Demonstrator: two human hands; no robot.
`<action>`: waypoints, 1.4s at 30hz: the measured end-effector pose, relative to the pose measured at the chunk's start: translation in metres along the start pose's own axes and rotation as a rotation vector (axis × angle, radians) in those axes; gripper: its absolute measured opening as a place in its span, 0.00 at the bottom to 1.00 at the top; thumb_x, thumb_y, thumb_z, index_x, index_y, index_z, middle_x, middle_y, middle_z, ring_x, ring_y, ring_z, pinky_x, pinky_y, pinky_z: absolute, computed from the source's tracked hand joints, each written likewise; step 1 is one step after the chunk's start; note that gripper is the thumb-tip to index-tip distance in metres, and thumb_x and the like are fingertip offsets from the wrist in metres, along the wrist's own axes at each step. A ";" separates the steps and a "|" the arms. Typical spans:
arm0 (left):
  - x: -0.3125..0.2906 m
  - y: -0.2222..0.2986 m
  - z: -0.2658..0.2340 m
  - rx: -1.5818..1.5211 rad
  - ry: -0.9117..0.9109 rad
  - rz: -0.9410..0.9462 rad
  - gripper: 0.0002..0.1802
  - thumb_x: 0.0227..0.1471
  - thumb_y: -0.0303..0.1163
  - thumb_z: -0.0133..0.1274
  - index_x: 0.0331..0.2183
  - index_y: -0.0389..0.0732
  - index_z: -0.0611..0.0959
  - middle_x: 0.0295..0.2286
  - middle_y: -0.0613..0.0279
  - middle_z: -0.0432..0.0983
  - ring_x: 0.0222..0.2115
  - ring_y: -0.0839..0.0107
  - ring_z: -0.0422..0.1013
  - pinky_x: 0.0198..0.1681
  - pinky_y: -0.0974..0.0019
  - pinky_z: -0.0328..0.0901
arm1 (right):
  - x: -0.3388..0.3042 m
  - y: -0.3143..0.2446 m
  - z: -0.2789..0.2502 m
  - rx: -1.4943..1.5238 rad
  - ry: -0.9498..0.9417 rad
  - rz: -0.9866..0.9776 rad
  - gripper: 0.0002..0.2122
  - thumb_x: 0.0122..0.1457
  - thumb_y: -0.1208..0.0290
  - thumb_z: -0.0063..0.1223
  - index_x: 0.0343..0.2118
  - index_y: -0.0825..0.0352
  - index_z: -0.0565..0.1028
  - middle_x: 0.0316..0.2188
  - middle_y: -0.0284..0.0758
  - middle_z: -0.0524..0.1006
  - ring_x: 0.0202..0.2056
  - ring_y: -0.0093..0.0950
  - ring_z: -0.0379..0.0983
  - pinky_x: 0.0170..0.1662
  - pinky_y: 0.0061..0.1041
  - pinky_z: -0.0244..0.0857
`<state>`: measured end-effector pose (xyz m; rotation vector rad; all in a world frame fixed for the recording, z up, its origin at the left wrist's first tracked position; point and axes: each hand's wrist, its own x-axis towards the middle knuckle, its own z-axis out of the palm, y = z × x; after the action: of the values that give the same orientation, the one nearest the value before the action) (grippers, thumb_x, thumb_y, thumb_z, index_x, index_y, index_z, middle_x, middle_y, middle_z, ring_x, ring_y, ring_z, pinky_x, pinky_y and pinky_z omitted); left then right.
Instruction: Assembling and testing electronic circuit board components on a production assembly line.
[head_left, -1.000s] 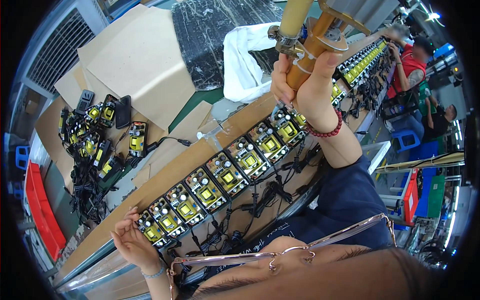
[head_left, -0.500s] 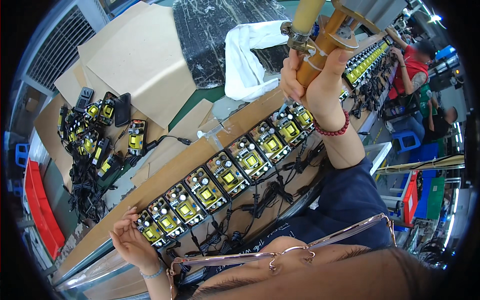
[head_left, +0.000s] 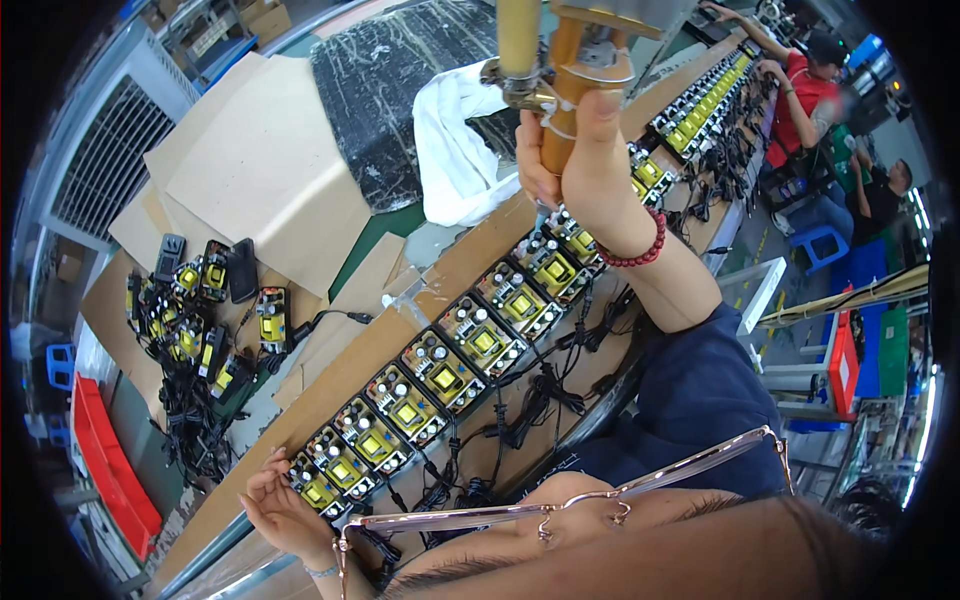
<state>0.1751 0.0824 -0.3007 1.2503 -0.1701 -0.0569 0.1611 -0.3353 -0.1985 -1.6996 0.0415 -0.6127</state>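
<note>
A person's two bare hands are well apart. The right hand is raised high and closed in a grip. Its thumb points upward, while the curled fingers bend round on the hand's left side. Just below the hand, the right wrist leads into a bare right forearm, which slants down and to the right. The left hand, far lower and to the left of the right one, is relaxed, its fingers loosely bent and pointing upward. Beneath that hand, the left wrist slopes down and rightward, with little of the left forearm showing.
</note>
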 end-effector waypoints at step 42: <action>0.000 0.001 -0.004 -0.059 0.083 -0.068 0.26 0.63 0.43 0.30 0.33 0.33 0.77 0.32 0.49 0.76 0.41 0.60 0.71 0.52 0.63 0.59 | -0.060 -0.029 0.008 0.258 -0.189 -0.009 0.26 0.64 0.44 0.31 0.24 0.66 0.66 0.06 0.28 0.61 0.06 0.15 0.49 0.11 0.13 0.46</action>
<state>0.1756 0.0866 -0.3010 1.1967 -0.0541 -0.0680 0.1039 -0.3001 -0.1950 -1.5003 -0.1733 -0.4407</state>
